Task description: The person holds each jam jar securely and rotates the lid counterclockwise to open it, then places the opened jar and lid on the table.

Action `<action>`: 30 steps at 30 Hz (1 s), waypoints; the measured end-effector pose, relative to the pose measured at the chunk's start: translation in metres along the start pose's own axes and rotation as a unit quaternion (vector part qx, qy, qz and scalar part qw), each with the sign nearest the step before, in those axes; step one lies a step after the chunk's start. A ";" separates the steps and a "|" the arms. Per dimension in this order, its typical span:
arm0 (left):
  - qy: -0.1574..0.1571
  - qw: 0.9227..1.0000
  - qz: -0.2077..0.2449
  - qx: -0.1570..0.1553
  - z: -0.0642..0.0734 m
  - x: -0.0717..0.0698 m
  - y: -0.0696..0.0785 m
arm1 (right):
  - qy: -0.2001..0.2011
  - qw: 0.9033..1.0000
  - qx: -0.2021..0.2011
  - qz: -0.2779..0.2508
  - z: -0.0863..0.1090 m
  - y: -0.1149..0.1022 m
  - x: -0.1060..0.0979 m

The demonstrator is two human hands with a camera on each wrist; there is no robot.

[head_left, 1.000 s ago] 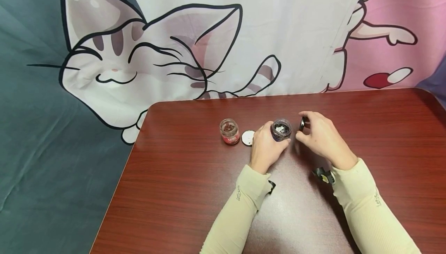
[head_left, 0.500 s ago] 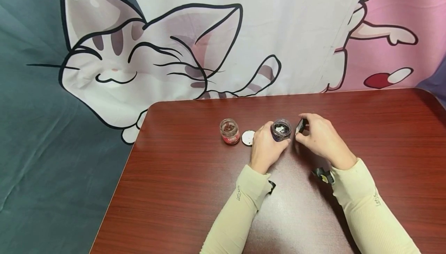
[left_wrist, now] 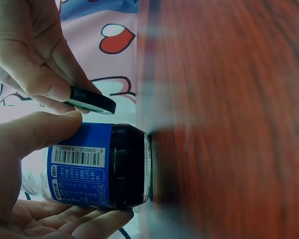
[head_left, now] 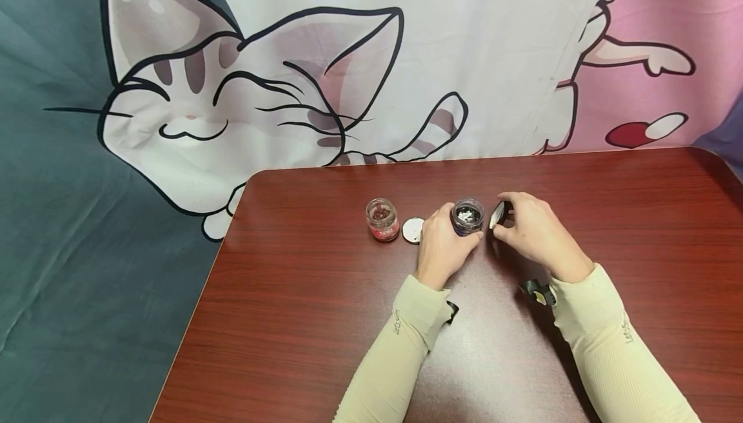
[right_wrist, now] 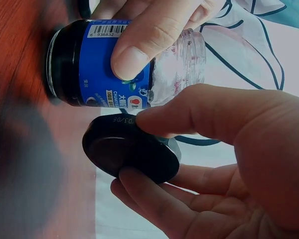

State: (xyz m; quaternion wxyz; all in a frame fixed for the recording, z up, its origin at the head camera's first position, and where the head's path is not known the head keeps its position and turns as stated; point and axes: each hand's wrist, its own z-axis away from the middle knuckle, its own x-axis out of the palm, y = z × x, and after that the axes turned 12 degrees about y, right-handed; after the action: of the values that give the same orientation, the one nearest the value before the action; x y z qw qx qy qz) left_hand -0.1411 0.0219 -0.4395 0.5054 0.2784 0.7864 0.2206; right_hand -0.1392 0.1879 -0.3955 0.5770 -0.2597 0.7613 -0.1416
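A glass jar (head_left: pixel 467 211) with dark contents stands upright and uncapped on the table; its blue label (left_wrist: pixel 79 174) with a barcode shows in both wrist views. My left hand (head_left: pixel 444 245) grips the jar from its left side, thumb along the front. Just right of the jar, my right hand (head_left: pixel 536 229) holds a black lid (right_wrist: pixel 129 149) between thumb and fingers. That lid is tilted on edge, apart from the jar, its pale inner face turned towards it in the head view.
To the left stands a second open glass jar (head_left: pixel 382 220) with a red label and brownish contents. A white-faced round lid (head_left: pixel 413 229) lies between it and my left hand. The reddish-brown table (head_left: pixel 290 307) meets a cat-printed curtain (head_left: pixel 499 55) behind.
The lid in my right hand has tipped, so that more of its pale inner face shows. My right hand has sunk very slightly; the left hand and both jars hold their places.
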 end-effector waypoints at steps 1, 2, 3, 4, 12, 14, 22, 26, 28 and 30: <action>0.000 1.000 0.001 -0.001 0.000 0.000 0.000 | -0.001 1.000 0.000 -0.001 0.000 0.000 0.000; 0.000 1.000 0.001 -0.001 0.000 0.000 0.000 | -0.002 1.000 0.000 -0.001 0.000 0.000 0.000; 0.000 1.000 0.002 -0.002 0.000 0.000 0.000 | -0.004 1.000 0.000 -0.001 0.000 0.000 0.000; 0.000 1.000 0.002 -0.003 0.000 0.000 0.000 | -0.006 1.000 0.000 -0.002 0.000 0.000 0.000; 0.001 1.000 0.002 -0.004 0.000 0.001 0.000 | -0.020 1.000 0.007 0.004 -0.001 0.001 0.002; 0.001 1.000 0.001 -0.004 0.000 0.001 0.000 | -0.022 1.000 0.009 0.004 -0.001 0.001 0.002; 0.002 1.000 -0.001 -0.002 0.000 0.000 0.000 | -0.025 1.000 0.005 0.006 -0.001 0.001 0.003; 0.000 1.000 -0.002 -0.007 0.000 0.000 -0.001 | -0.025 1.000 0.001 0.010 -0.001 0.001 0.005; -0.001 1.000 -0.001 -0.008 -0.001 0.000 -0.001 | -0.027 1.000 0.000 0.011 -0.001 0.001 0.005; -0.001 1.000 -0.001 -0.007 -0.001 0.000 -0.001 | -0.030 0.999 0.000 0.010 -0.001 0.002 0.006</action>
State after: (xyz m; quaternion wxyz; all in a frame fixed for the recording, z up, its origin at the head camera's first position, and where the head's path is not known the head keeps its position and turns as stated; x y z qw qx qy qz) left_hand -0.1422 0.0212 -0.4402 0.5084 0.2744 0.7844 0.2256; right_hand -0.1419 0.1856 -0.4010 0.6011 -0.2559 0.7462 -0.1280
